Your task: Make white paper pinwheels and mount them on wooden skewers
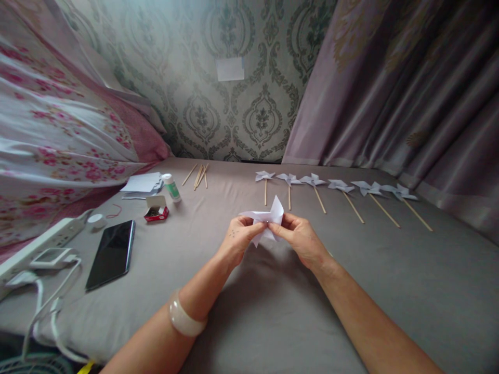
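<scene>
A white paper pinwheel (275,213) is held up between my two hands over the middle of the grey cloth. My left hand (242,235) pinches its left side, the thumb pressed near the centre. On the other side my right hand (299,235) grips it, with that thumb also at the centre. The two thumb tips nearly meet there, and a tiny pin head seems to show between them. No stick is visible on this pinwheel. Behind my hands lies a row of several finished pinwheels (313,180) on wooden sticks.
Left of my hands are a small red box (156,212) of pins, a glue stick (171,188), a paper stack (142,183), loose wooden sticks (199,176), a black phone (110,254) and a power strip (47,246) with cables. Curtains (370,88) hang at the right.
</scene>
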Tool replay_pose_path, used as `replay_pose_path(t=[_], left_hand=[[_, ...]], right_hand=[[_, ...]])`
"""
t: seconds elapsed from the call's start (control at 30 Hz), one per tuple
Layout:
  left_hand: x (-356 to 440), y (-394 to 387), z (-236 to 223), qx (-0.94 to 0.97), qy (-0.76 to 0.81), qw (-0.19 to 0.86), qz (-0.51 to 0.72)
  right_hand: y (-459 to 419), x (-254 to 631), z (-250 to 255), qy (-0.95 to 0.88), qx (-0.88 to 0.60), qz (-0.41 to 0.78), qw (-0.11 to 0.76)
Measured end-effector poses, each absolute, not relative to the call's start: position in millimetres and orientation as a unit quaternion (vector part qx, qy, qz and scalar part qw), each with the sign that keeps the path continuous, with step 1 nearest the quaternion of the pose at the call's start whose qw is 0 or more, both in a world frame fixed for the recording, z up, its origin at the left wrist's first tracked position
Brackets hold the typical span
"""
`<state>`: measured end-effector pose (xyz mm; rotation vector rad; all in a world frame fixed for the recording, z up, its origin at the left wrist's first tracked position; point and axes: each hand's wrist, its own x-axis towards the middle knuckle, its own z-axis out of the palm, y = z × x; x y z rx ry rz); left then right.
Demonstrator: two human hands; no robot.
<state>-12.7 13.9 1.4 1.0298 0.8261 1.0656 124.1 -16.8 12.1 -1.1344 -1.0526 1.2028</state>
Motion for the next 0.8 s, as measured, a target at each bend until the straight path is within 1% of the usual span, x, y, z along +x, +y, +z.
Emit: replay_pose_path(t=[0.47,0.67,0.73,0.8], left_hand=[[-11,12,-6,0.440,0.371,0.668,0.471],[-16,17,-6,0.464,0.353,0.683,0.440],[-23,26,-4,0.478,0.378,0.662,0.436],[-34,42,-1,0.495,0.446,0.594,0.452]], right_hand=[[-16,122,2,-0.392,-0.487,0.550,0.553],[-12,126,-3,-0.333,-0.470,0.581,0.575],[-8,130,-4,-0.300,-0.464,0.585,0.594],[-3,135,-7,-0.265,-0.461,0.581,0.616]])
